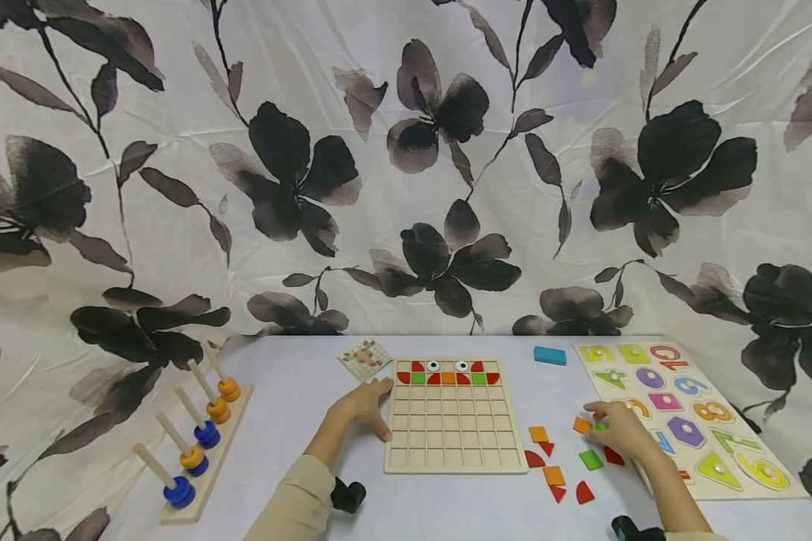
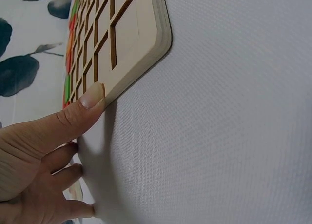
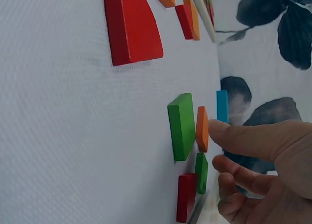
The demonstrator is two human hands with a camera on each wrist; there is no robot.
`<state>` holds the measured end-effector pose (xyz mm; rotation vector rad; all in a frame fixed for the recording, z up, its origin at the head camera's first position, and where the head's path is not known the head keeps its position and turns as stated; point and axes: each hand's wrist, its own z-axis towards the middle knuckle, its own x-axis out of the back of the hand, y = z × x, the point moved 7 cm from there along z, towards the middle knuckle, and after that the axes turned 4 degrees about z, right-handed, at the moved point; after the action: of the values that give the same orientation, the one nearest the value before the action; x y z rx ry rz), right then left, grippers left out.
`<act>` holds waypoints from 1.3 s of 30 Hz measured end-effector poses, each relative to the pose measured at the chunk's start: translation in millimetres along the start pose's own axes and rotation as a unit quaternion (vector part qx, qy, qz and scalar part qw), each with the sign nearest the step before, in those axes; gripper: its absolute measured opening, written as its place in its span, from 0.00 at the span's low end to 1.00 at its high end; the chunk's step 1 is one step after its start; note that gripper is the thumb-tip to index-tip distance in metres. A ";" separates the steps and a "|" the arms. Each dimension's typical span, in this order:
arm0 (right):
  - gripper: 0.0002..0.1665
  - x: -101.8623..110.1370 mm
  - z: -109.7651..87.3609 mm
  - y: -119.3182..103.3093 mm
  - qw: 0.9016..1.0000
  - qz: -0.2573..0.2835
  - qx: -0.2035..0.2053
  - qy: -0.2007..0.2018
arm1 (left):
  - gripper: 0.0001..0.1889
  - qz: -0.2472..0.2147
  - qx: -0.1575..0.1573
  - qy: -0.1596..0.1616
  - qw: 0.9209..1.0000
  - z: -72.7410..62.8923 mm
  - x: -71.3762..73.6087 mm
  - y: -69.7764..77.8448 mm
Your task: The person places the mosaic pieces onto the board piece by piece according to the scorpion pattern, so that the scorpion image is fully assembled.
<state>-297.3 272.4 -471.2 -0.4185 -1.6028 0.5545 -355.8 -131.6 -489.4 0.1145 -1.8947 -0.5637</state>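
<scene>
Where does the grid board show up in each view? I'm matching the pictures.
Head: board in the lower middle, slightly right of centre.
Left wrist: board at the upper left, cut off by the top edge.
Right wrist: only a sliver of the board, at the top, right of centre.
Shared landmark: the flowered backdrop, visible in all three.

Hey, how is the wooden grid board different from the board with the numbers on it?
The grid board has rows of square cells, while the number board shows colourful numbers and shapes. The grid board has coloured pieces only in its top two rows, whereas the number board has colour spread across it. The number board looks larger than the grid board. Both are pale boards on the white table.
</scene>
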 end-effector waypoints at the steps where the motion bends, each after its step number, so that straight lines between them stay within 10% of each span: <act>1: 0.25 -0.1 -0.1 0.4 1.000 -0.003 -0.002 0.002 | 0.53 -0.001 0.000 -0.001 1.000 0.4 -0.3 0.3; 39: 0.16 -8.7 -5.0 5.0 0.999 -0.032 -0.015 0.015 | 0.53 0.005 0.018 -0.007 1.000 1.8 -1.7 0.0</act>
<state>-291.7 272.0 -480.9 -0.3943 -1.5928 0.4738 -356.7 -130.4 -491.3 0.1251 -1.9185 -0.5264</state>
